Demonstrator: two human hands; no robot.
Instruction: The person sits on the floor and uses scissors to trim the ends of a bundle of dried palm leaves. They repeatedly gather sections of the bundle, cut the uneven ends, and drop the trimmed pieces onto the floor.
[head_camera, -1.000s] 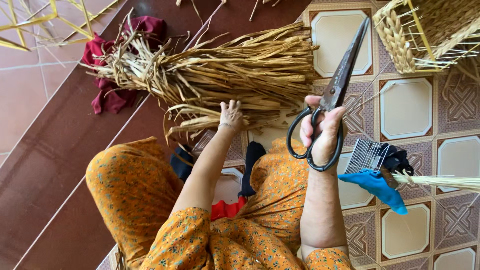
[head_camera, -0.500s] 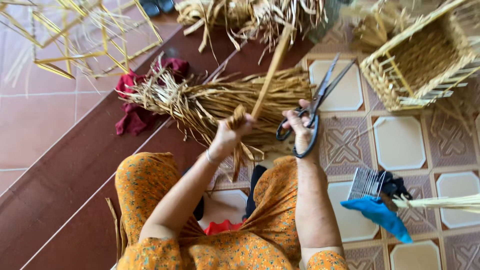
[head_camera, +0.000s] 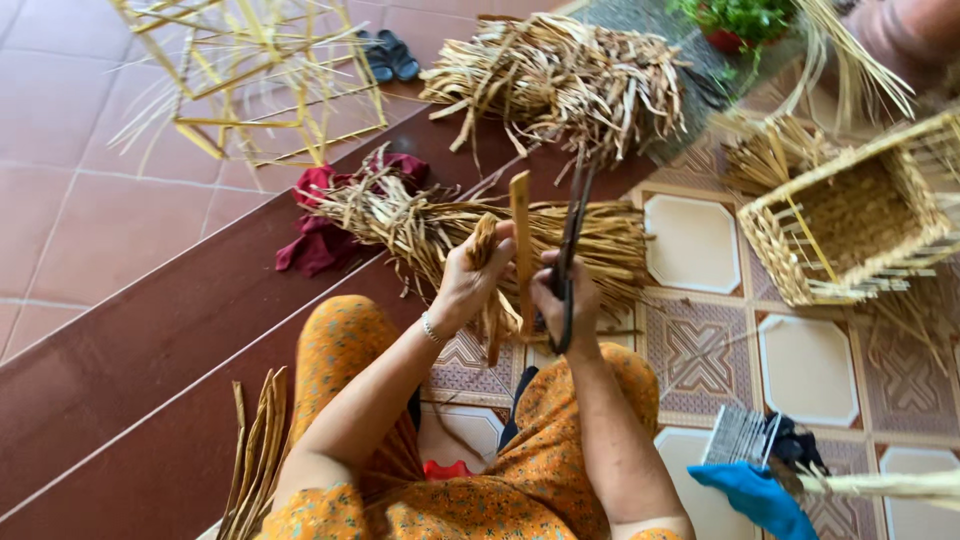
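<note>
We see our left hand gripping a flat tan reed strip that stands upright, with more dried strands bunched in the same hand. Our right hand holds long dark scissors just beside the strip, blades pointing away from us. Behind both hands lies a bundle of dried straw on a red cloth. A woven basket sits to the right on the tiled floor, a yellow stick frame to the upper left.
</note>
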